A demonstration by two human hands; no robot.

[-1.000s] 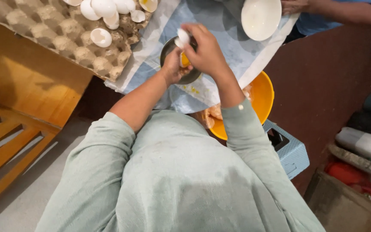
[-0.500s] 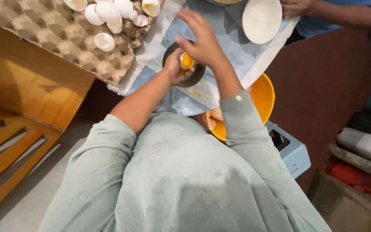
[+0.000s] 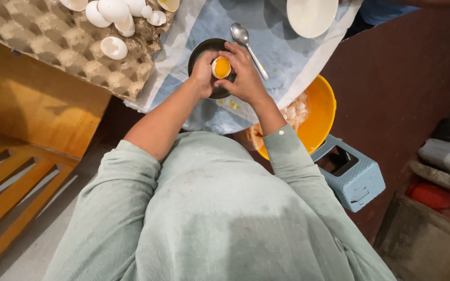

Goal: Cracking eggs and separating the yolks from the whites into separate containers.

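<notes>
- Half eggshell [image 3: 221, 67] with an orange yolk sitting in it; both hands are cupping it right above a small dark bowl [image 3: 204, 49].
- Left hand [image 3: 203, 73] is pinching the shell's left edge; right hand [image 3: 243, 73] is curling over its right side, fingers closed round it.
- Step in hand, as I judge it: separating yolk from white over the bowl. The next move is calling for a steady tilt, shell kept level enough that the yolk is not slipping out or breaking.
- Metal spoon [image 3: 246, 44] lying just beside the bowl on a blue-and-white cloth [image 3: 277, 62] covering the surface.
- Grey pulp egg tray [image 3: 53, 52] to the left, holding empty white shells [image 3: 113, 13].
- White dish [image 3: 311, 15] further up the cloth.
- Orange basin [image 3: 321, 112] holding a clear bag of shell scraps, resting on a pale blue stool [image 3: 358, 179].
- No labels legible.
</notes>
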